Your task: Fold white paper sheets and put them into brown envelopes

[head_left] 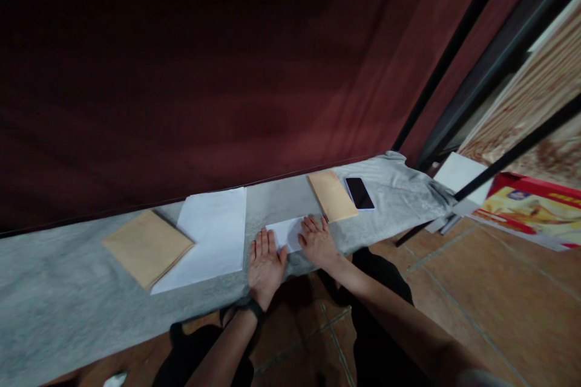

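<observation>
The small white folded sheet of paper [285, 233] lies flat on the grey cloth-covered table [68, 290], close to its near edge and about midway along the visible stretch. It looks light, thin and limp: likely to slide on the cloth under a sideways push, to crease easily, and to be hard to lift from above while it lies flat. The free far-left corner, or an edge drawn out over the table's near edge, looks like the best place to pinch it.

The right hand [318, 243] rests palm down on the sheet's right part, fingers straight and close together, gripping nothing. The left hand [264, 266] lies palm down at the sheet's left side, fingers stretched and together, its thumb at the sheet's near edge; whether the fingertips rest on the paper or on the cloth beside it I cannot tell. It holds nothing either. A black band [254, 309] circles the left wrist.

Left of the hands is a larger stack of white paper sheets [213, 236], its left corner overlapped by a tan paper envelope [146, 247]. Toward the table's far edge on the right lie a second tan envelope [332, 195] and, just beside it, a black smartphone [359, 193]. A dark red curtain [204, 72] hangs behind the table.
</observation>
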The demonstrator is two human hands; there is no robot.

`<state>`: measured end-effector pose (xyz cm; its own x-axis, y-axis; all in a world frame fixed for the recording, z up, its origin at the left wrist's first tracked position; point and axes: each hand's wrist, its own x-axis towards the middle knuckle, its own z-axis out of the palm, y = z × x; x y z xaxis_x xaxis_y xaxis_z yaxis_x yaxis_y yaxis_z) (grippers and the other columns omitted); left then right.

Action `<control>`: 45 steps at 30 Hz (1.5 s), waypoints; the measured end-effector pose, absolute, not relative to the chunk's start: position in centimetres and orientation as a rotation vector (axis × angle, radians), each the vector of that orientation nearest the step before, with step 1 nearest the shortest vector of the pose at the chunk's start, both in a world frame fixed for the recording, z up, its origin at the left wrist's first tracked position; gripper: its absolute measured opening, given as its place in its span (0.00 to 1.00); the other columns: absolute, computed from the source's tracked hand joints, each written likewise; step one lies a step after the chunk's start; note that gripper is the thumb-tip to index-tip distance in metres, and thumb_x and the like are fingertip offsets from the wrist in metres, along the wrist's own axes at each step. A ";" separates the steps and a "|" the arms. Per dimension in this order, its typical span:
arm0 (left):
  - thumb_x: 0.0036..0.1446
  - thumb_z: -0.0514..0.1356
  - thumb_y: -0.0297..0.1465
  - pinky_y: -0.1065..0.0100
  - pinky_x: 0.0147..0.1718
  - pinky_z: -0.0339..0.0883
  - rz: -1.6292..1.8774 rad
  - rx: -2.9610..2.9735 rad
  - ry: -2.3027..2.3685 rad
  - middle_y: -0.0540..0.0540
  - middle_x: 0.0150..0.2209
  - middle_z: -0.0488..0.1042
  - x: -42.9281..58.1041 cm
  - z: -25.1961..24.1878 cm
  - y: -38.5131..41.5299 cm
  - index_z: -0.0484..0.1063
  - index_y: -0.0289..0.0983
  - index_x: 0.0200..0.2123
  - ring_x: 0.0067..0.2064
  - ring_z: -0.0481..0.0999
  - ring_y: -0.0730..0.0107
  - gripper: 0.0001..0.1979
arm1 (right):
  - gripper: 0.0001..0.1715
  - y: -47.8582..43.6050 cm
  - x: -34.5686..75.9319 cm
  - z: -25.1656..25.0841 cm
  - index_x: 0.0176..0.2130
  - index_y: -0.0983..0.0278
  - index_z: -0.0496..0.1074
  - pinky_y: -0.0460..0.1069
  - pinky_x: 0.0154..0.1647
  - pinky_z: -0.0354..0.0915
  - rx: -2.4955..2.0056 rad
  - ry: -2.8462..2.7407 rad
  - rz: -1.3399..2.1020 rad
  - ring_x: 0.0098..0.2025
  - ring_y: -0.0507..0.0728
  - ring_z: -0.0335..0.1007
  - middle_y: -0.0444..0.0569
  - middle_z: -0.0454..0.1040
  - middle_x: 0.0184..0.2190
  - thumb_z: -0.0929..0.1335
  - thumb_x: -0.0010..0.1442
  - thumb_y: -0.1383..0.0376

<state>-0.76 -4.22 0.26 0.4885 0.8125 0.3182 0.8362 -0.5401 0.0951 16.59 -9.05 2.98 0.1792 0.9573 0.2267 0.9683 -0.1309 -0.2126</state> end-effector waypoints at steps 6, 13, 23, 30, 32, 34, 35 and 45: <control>0.70 0.45 0.34 0.49 0.68 0.54 -0.314 -2.676 -1.566 0.33 0.69 0.60 -0.7 1.3 -3.8 0.62 0.27 0.67 0.71 0.59 0.51 0.28 | 0.28 -6.8 15.6 2.7 0.68 0.67 0.63 0.58 0.71 0.53 -2.008 -1.966 0.169 0.71 0.61 0.56 0.55 0.59 0.70 0.58 0.74 0.60; 0.70 0.43 0.32 0.48 0.68 0.54 -0.388 -2.769 -1.478 0.37 0.70 0.60 2.0 1.8 -3.1 0.59 0.30 0.69 0.72 0.57 0.53 0.28 | 0.27 -5.9 16.6 1.8 0.66 0.65 0.65 0.60 0.73 0.48 -1.951 -1.992 0.131 0.70 0.60 0.58 0.54 0.66 0.67 0.60 0.71 0.69; 0.66 0.48 0.32 0.45 0.68 0.53 -0.436 -2.773 -1.412 0.33 0.69 0.62 3.5 0.3 -3.1 0.62 0.28 0.68 0.72 0.57 0.49 0.29 | 0.21 -3.4 17.8 2.5 0.54 0.59 0.76 0.56 0.62 0.61 -1.997 -1.914 0.210 0.55 0.59 0.70 0.53 0.77 0.51 0.63 0.67 0.72; 0.66 0.50 0.33 0.46 0.70 0.50 -0.571 -2.737 -1.356 0.36 0.71 0.59 3.5 0.2 -2.4 0.59 0.29 0.69 0.73 0.54 0.50 0.31 | 0.16 -1.6 18.6 2.9 0.43 0.58 0.79 0.50 0.51 0.65 -1.966 -1.833 0.317 0.48 0.57 0.74 0.49 0.78 0.43 0.64 0.67 0.73; 0.66 0.51 0.34 0.46 0.70 0.50 -0.566 -2.727 -1.380 0.36 0.71 0.58 3.5 0.3 -1.9 0.59 0.29 0.69 0.73 0.54 0.50 0.30 | 0.15 -0.9 18.9 3.0 0.42 0.58 0.79 0.49 0.50 0.65 -1.933 -1.828 0.315 0.46 0.56 0.74 0.48 0.78 0.42 0.64 0.67 0.73; 0.66 0.51 0.35 0.46 0.69 0.52 -0.539 -2.723 -1.407 0.36 0.71 0.58 3.6 0.3 -1.5 0.60 0.29 0.68 0.73 0.54 0.48 0.30 | 0.15 -0.3 19.2 2.8 0.42 0.58 0.79 0.49 0.50 0.66 -1.916 -1.834 0.295 0.45 0.55 0.75 0.48 0.78 0.42 0.64 0.67 0.73; 0.66 0.51 0.36 0.46 0.69 0.53 -0.524 -2.724 -1.416 0.35 0.71 0.58 3.7 0.1 -1.4 0.61 0.29 0.68 0.72 0.54 0.48 0.30 | 0.15 0.0 19.3 2.7 0.42 0.59 0.79 0.50 0.50 0.66 -1.908 -1.846 0.281 0.45 0.55 0.75 0.48 0.78 0.42 0.64 0.67 0.73; 0.64 0.51 0.30 0.42 0.69 0.49 -0.443 -2.698 -1.389 0.31 0.72 0.54 4.0 -2.3 -1.1 0.57 0.29 0.70 0.74 0.49 0.46 0.32 | 0.20 -2.2 17.2 1.3 0.57 0.62 0.74 0.58 0.66 0.63 -1.798 -1.787 0.141 0.62 0.59 0.67 0.55 0.73 0.60 0.60 0.72 0.65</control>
